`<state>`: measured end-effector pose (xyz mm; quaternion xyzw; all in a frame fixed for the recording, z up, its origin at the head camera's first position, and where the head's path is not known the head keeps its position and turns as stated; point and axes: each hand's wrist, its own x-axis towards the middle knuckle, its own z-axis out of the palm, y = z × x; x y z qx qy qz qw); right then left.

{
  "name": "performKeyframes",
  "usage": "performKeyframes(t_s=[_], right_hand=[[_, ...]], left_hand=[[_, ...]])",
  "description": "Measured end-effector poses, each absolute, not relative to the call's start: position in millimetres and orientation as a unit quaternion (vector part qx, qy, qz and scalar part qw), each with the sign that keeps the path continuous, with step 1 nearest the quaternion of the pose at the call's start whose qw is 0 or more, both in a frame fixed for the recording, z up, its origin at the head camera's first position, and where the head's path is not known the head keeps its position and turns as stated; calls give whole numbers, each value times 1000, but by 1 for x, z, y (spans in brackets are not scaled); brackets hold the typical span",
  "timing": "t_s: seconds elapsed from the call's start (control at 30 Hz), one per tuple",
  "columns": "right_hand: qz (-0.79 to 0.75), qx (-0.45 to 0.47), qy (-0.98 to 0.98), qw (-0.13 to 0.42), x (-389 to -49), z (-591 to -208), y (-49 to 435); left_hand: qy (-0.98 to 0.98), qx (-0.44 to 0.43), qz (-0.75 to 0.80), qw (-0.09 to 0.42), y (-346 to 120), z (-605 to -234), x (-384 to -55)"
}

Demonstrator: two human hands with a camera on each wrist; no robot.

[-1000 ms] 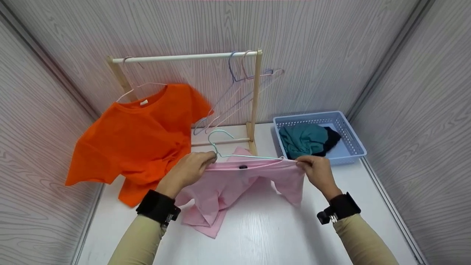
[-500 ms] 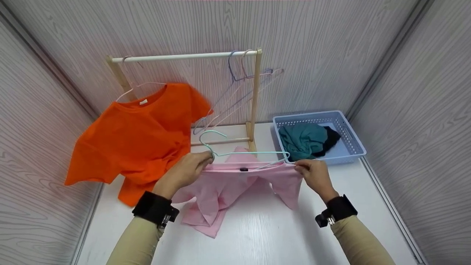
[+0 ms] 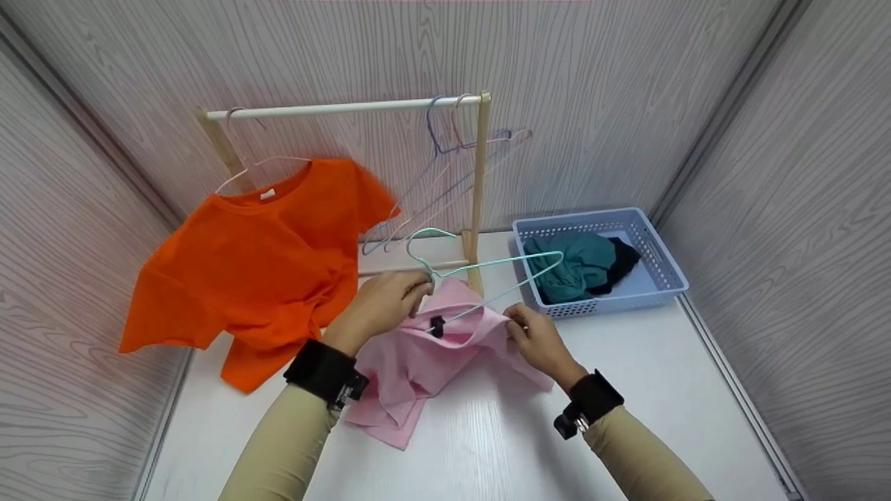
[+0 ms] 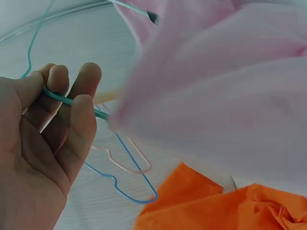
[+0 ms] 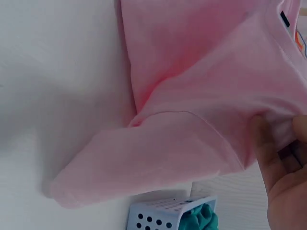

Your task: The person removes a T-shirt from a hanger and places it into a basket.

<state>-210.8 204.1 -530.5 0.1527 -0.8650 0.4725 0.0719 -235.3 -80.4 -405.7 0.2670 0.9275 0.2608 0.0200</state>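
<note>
My left hand (image 3: 381, 304) pinches a mint-green hanger (image 3: 498, 262) near the base of its hook; in the left wrist view the wire (image 4: 60, 97) runs between thumb and curled fingers. One end of the hanger points right, outside the collar of a pink T-shirt (image 3: 431, 369). Its lower bar dips into the neck opening beside a dark label (image 3: 437, 325). My right hand (image 3: 539, 339) pinches the shirt's neckline on the right, and in the right wrist view a sleeve (image 5: 139, 167) hangs below the fingers.
An orange T-shirt (image 3: 257, 257) hangs on a pale hanger at the left of a wooden rack (image 3: 348, 108). Blue and pink hangers (image 3: 445, 149) hang at its right end. A blue basket (image 3: 668, 261) holds teal cloth (image 3: 567, 264) and black cloth (image 3: 619, 264).
The hanger's right end has come up out of the collar and now points right, above the shirt. My right hand has moved left with the neckline, which has gone from taut to slack.
</note>
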Motion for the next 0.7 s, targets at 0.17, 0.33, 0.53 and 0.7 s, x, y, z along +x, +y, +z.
performKeyframes(t_s=[0.17, 0.33, 0.53, 0.7], right_hand=[[455, 182, -870, 48, -210, -533, 180], [411, 249, -877, 9, -207, -536, 154], [379, 322, -867, -31, -200, -542, 130], [344, 352, -869, -53, -194, -548, 124]], left_hand=[[924, 265, 275, 17, -63, -404, -243], [914, 264, 309, 22, -48, -402, -247], [896, 270, 352, -1, -28, -396, -251], [894, 267, 359, -12, -24, -392, -252]])
